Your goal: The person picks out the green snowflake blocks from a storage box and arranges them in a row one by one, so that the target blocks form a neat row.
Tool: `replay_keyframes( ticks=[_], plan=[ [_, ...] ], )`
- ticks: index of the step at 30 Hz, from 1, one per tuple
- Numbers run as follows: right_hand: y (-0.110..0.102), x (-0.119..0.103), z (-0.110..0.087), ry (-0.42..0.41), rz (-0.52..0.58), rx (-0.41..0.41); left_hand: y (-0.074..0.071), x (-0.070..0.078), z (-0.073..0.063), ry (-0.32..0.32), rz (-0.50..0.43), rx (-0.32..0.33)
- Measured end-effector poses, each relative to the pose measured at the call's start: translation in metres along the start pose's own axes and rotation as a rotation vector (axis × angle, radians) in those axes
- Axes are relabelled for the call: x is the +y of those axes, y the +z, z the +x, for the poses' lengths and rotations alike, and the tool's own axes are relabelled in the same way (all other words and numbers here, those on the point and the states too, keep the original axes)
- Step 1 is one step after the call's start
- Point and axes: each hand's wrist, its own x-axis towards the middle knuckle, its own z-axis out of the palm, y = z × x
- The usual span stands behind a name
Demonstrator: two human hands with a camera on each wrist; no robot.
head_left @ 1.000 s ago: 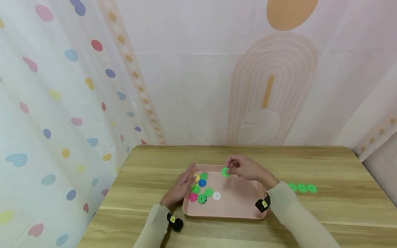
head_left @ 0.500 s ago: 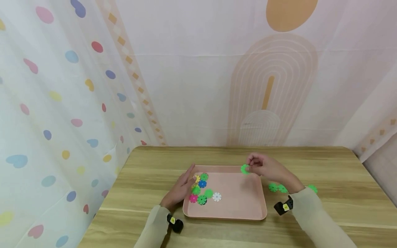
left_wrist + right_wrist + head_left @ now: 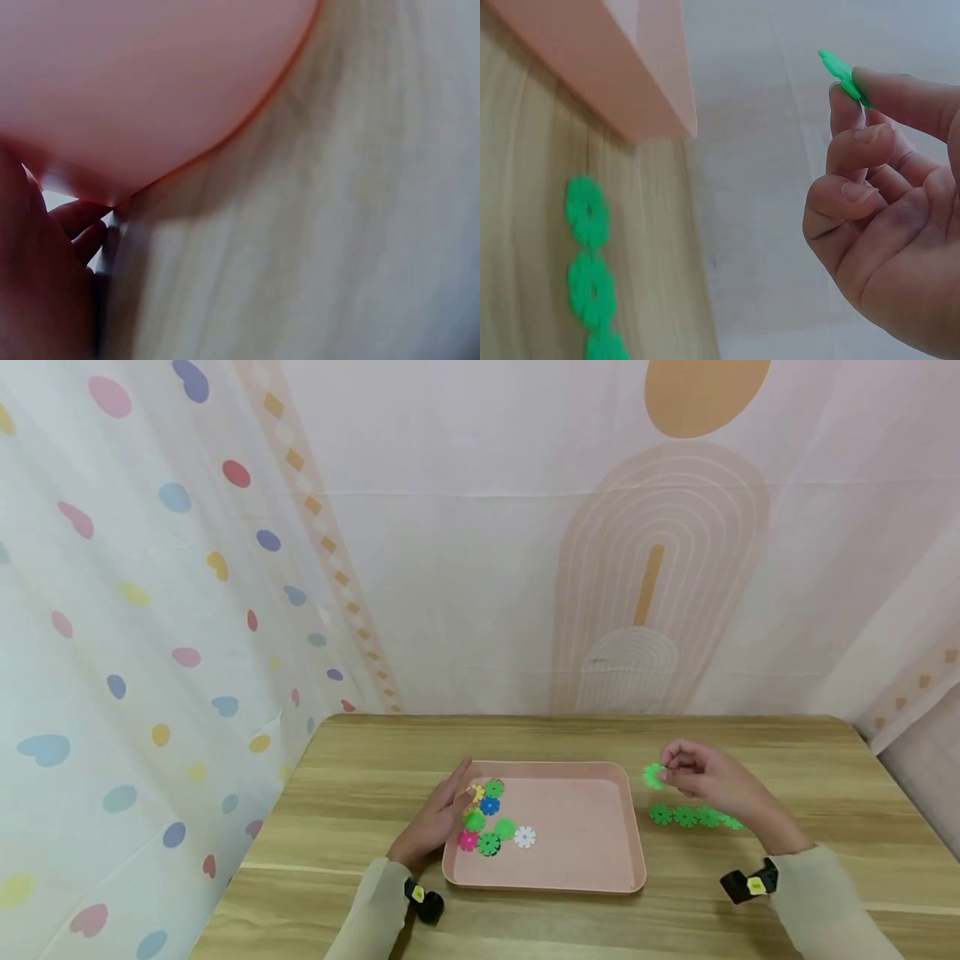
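Observation:
My right hand (image 3: 712, 781) pinches a green notched plastic disc (image 3: 654, 776) between thumb and index finger, above the table just right of the pink tray (image 3: 585, 887). In the right wrist view the held disc (image 3: 845, 77) tilts nearly edge-on, and the other fingers curl toward the palm. Below that hand lies a row of green discs (image 3: 684, 816), its right end partly covered by the arm. My left hand (image 3: 433, 818) holds the tray's left wall, thumb over the rim and fingers along the outside.
On the tray's left side several loose discs lie bunched, among them a blue disc (image 3: 490, 806), a pink disc (image 3: 468, 841) and a white disc (image 3: 525, 837). A patterned curtain (image 3: 450, 568) hangs behind the wooden table (image 3: 360, 777).
My right hand has carried the green disc rightward from over the tray to above the table beside it, near the row. My left hand has stayed at the tray's left side.

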Motion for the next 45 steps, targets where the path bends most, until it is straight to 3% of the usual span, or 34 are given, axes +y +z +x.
replay_keyframes(
  ticks=[18,22,27,34,45],
  plan=[
    [-0.055,0.060,-0.050,0.034,0.002,0.173,-0.001,-0.002,0.002,-0.012,-0.007,0.014],
    [-0.065,0.077,-0.062,0.078,0.014,0.209,-0.001,-0.002,0.002,-0.009,-0.004,0.016],
    [-0.072,0.095,-0.073,0.187,-0.053,0.263,0.000,-0.003,0.003,-0.027,-0.003,0.013],
    [-0.078,0.107,-0.080,0.361,-0.139,0.249,0.000,-0.004,0.002,-0.031,0.002,0.020],
    [-0.082,0.108,-0.077,0.396,-0.211,0.230,0.001,-0.001,0.002,-0.008,0.010,0.016]
  ],
)
